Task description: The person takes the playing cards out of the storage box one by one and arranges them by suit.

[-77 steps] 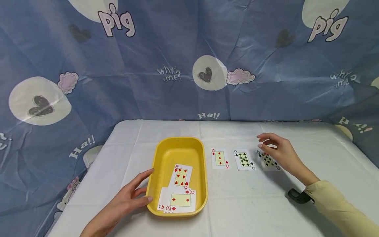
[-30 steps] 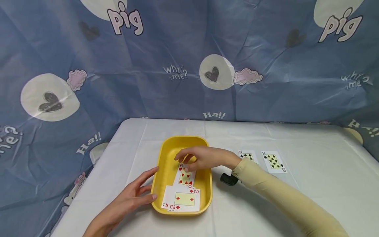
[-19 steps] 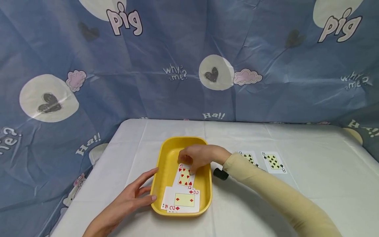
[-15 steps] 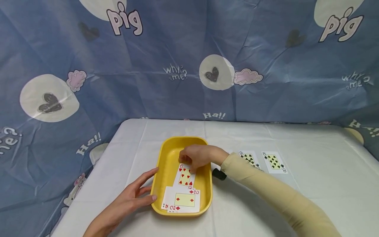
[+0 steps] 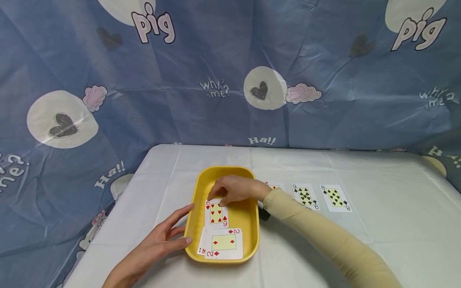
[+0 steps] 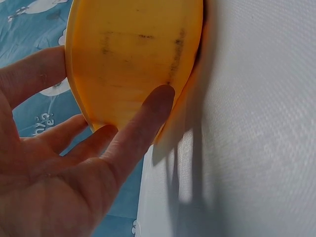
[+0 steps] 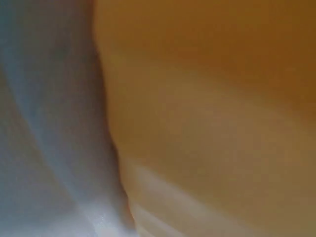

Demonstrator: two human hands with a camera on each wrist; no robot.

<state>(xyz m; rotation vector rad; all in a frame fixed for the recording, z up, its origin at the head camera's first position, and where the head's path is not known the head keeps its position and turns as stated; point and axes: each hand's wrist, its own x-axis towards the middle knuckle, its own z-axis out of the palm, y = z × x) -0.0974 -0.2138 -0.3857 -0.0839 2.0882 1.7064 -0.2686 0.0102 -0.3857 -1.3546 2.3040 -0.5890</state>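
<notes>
Head: right hand (image 5: 234,189) reaches down at lower centre — pinching six of hearts (image 5: 217,216) inside yellow tray (image 5: 245,220); left hand (image 5: 160,236), fingers apart, touches tray's left side. Sleeve (image 5: 324,232) partly hides three of diamonds (image 5: 275,187). Left wrist: thumb, fingers against tray's outer wall. Right wrist: blurred — can't tell hand.

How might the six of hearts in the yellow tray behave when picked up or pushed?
The six of hearts looks thin, so it is probably light and likely flexes. Pushed, it may slide rather than roll, being flat-shaped and the yellow tray smooth-looking.
</notes>
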